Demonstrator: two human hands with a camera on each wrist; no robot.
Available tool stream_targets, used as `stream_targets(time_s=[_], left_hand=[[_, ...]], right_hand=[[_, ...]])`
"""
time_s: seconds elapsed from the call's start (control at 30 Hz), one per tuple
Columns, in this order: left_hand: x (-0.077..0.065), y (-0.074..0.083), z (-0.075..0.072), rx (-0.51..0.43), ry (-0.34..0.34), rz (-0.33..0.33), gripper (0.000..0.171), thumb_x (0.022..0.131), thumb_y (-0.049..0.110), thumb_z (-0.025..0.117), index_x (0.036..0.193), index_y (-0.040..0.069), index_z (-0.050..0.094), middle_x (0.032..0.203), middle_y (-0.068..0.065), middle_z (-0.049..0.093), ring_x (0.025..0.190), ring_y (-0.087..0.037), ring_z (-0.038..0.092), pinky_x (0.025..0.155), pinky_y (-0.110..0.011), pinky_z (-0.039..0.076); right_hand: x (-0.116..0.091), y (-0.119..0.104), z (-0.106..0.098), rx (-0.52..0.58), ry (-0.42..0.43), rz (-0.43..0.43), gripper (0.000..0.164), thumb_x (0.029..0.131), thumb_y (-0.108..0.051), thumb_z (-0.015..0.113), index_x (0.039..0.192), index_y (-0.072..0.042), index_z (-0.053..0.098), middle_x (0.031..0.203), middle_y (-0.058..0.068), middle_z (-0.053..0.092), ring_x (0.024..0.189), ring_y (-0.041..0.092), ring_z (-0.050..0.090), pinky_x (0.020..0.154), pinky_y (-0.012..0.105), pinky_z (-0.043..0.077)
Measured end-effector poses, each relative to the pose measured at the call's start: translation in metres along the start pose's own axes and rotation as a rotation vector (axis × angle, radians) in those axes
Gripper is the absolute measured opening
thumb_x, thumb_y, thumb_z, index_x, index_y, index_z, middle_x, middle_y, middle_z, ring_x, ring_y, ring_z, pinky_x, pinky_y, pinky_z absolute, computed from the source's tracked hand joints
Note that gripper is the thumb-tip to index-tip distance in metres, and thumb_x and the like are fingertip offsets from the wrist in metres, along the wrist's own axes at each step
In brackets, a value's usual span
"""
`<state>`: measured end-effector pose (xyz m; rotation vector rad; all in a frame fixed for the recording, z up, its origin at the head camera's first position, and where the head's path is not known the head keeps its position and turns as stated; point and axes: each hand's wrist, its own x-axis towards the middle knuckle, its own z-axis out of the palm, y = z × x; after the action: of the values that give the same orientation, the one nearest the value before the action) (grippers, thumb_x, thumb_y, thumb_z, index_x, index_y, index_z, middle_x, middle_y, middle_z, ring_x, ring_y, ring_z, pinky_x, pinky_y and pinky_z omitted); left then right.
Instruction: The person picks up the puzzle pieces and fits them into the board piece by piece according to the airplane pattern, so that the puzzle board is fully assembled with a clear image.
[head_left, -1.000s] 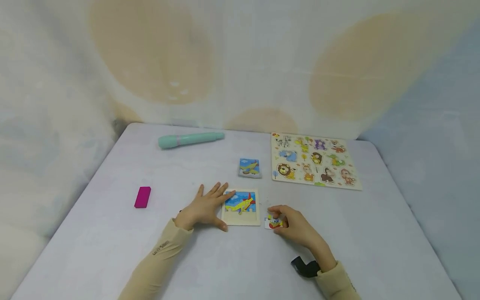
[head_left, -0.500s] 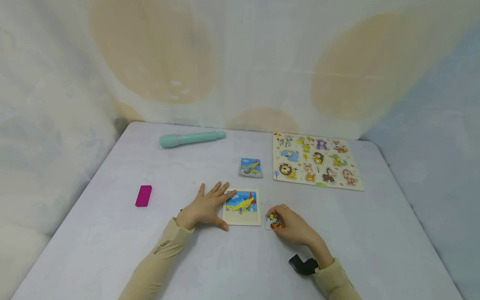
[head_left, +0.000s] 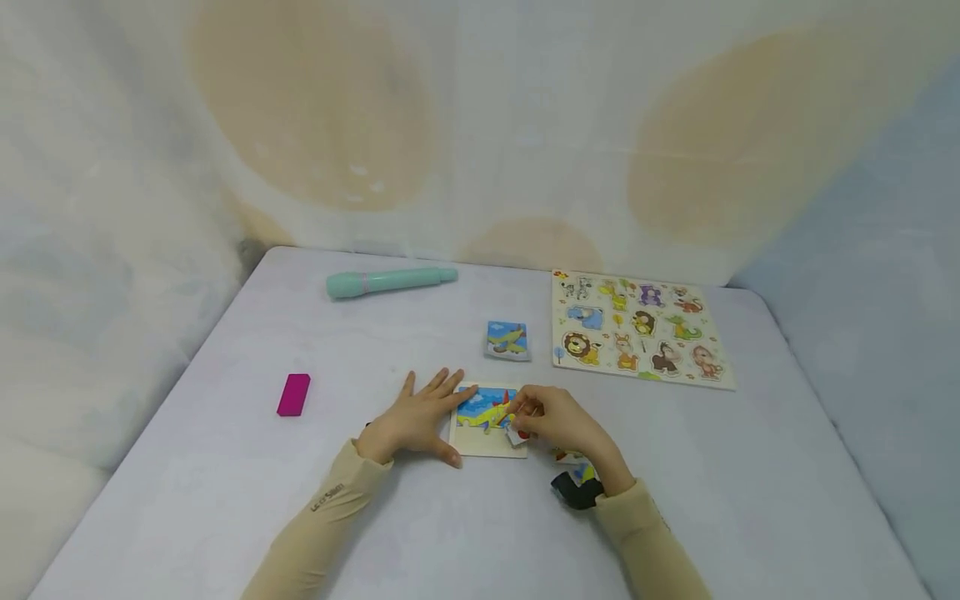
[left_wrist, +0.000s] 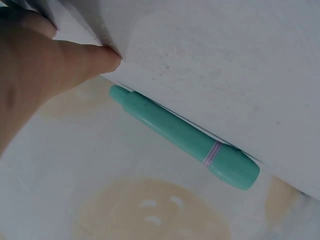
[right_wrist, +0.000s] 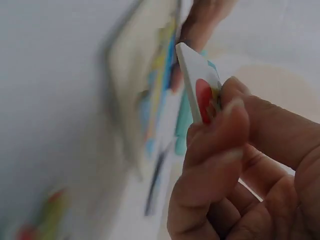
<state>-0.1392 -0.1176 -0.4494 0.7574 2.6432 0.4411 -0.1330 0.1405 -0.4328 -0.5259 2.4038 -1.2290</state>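
Note:
A small jigsaw puzzle in a pale wooden tray [head_left: 470, 444] lies mid-table, its upper part filled with a yellow airplane on blue sky and its lower part bare wood. My left hand [head_left: 414, 423] lies spread flat, its fingertips on the tray's left edge. Over the tray's lower right corner, my right hand [head_left: 558, 423] pinches a white puzzle piece [right_wrist: 202, 82] with a red patch, tilted between thumb and fingers. More loose puzzle pieces [head_left: 587, 473] lie under the right wrist, partly hidden by it and by the black wrist strap.
A small airplane picture card [head_left: 507, 341] lies behind the tray. An animal puzzle board [head_left: 643, 330] is at the back right. A mint-green microphone-shaped stick [head_left: 392, 282] is at the back left, and a magenta block [head_left: 293, 394] on the left.
My right hand has picked up the puzzle piece from the table right of the tray and moved left and up, over the tray. My left hand stays in place.

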Motion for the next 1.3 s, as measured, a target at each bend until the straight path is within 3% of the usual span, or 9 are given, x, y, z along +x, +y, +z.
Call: stream_targets(time_s=[0.1,0.3,0.57,0.7,0.8,0.9,1.03,1.17,1.3], left_hand=[[0.000,0.001,0.000,-0.004,-0.003,-0.001,0.112,0.063,0.058,0.083,0.154,0.028,0.025,0.165,-0.004,0.009,0.153,-0.030,0.003,0.113,-0.070,-0.004],[-0.002,-0.001,0.000,-0.018,0.008,0.017,0.111,0.064,0.057,0.082,0.154,0.026,0.027,0.165,-0.005,0.010,0.152,-0.030,0.004,0.112,-0.071,-0.003],[-0.002,0.002,0.000,-0.014,0.010,0.031,0.111,0.064,0.058,0.081,0.155,0.025,0.026,0.165,-0.005,0.009,0.152,-0.031,0.004,0.112,-0.072,-0.003],[-0.002,0.002,0.000,-0.011,0.020,0.022,0.112,0.063,0.057,0.082,0.154,0.024,0.027,0.165,-0.006,0.011,0.152,-0.031,0.005,0.111,-0.072,-0.002],[0.000,0.002,0.002,-0.025,0.023,0.024,0.111,0.063,0.056,0.083,0.154,0.023,0.028,0.164,-0.006,0.011,0.152,-0.031,0.005,0.112,-0.072,-0.003],[0.002,0.002,0.004,-0.031,0.018,0.032,0.111,0.063,0.056,0.083,0.154,0.023,0.028,0.164,-0.006,0.011,0.152,-0.031,0.005,0.112,-0.071,-0.004],[0.005,0.003,0.006,-0.011,0.009,0.012,0.113,0.062,0.058,0.083,0.155,0.026,0.026,0.165,-0.005,0.010,0.153,-0.030,0.004,0.113,-0.070,-0.004],[0.006,0.003,0.005,0.003,0.000,-0.005,0.114,0.062,0.057,0.083,0.155,0.028,0.024,0.165,-0.004,0.008,0.153,-0.028,0.002,0.114,-0.069,-0.004],[0.007,0.004,0.004,-0.005,0.004,0.003,0.114,0.062,0.056,0.084,0.155,0.027,0.025,0.165,-0.004,0.009,0.153,-0.029,0.003,0.113,-0.069,-0.005]], right_hand=[[0.014,-0.012,0.008,0.041,-0.024,-0.003,0.011,0.088,-0.009,0.067,0.098,-0.004,0.063,0.078,0.006,0.068,0.060,0.016,0.064,0.055,0.029,0.053],[0.037,-0.021,0.037,0.071,-0.076,0.023,0.010,0.087,-0.007,0.068,0.093,-0.003,0.061,0.073,0.004,0.066,0.054,0.011,0.063,0.052,0.022,0.050],[0.033,-0.027,0.057,-0.241,0.089,0.032,0.017,0.080,-0.019,0.077,0.080,-0.013,0.061,0.085,0.005,0.053,0.067,0.015,0.046,0.057,0.026,0.037],[0.034,-0.027,0.059,-0.273,0.112,0.020,0.018,0.079,-0.022,0.078,0.085,-0.015,0.062,0.088,0.003,0.054,0.069,0.015,0.048,0.058,0.027,0.038],[0.032,-0.020,0.052,-0.219,0.086,-0.016,0.020,0.081,-0.022,0.076,0.096,-0.014,0.065,0.092,0.001,0.059,0.079,0.013,0.053,0.067,0.027,0.044],[0.027,-0.007,0.035,-0.093,0.023,-0.043,0.026,0.088,-0.023,0.071,0.110,-0.011,0.065,0.104,0.005,0.065,0.086,0.013,0.057,0.074,0.028,0.048],[0.013,0.014,0.005,0.063,-0.035,-0.030,0.034,0.095,-0.023,0.062,0.125,-0.006,0.059,0.118,0.013,0.066,0.089,0.019,0.062,0.071,0.030,0.053],[-0.009,0.036,-0.016,0.110,-0.017,0.028,0.038,0.097,-0.025,0.060,0.130,-0.006,0.057,0.121,0.015,0.066,0.100,0.023,0.064,0.077,0.029,0.053],[-0.032,0.052,-0.028,0.085,0.052,0.086,0.037,0.095,-0.022,0.063,0.128,-0.007,0.059,0.117,0.011,0.069,0.103,0.021,0.064,0.083,0.026,0.052]])
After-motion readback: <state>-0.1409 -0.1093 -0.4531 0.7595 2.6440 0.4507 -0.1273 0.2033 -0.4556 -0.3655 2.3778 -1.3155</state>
